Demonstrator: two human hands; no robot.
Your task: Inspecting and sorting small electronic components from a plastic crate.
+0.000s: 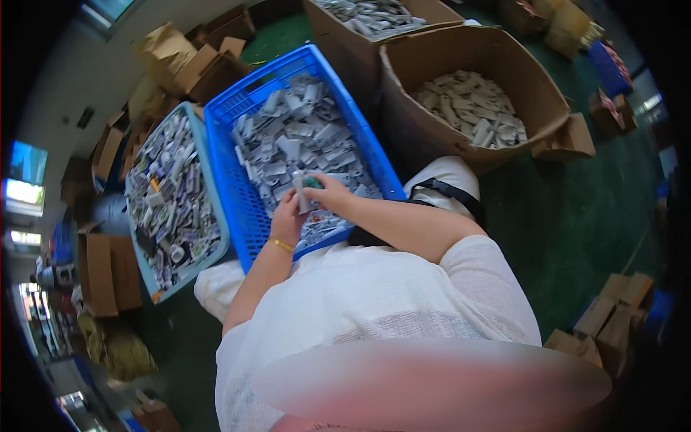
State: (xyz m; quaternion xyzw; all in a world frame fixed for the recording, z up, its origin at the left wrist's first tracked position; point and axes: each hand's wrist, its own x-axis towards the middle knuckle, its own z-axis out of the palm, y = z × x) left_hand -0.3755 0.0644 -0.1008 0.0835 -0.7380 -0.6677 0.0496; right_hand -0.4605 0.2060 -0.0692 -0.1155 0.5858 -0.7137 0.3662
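Over the blue plastic crate point(398, 189) my two hands meet close together. My left hand point(286, 219) is closed around a white plastic part point(301, 191), long and narrow, which stands roughly upright between the hands. My right hand point(333, 196) is closed on a small dark green thing point(313, 183) pressed near that part; its kind is too small to make out. Beneath the hands, many white and grey plastic parts point(291, 147) lie loose in the crate.
Left of the crate stands a light blue tub point(224, 229) of mixed small plastic pieces. Beyond it to the right is a large open cardboard box point(403, 86) holding white parts, with another cardboard box point(345, 43) behind. Several cartons point(612, 317) lie on the green floor point(554, 223).
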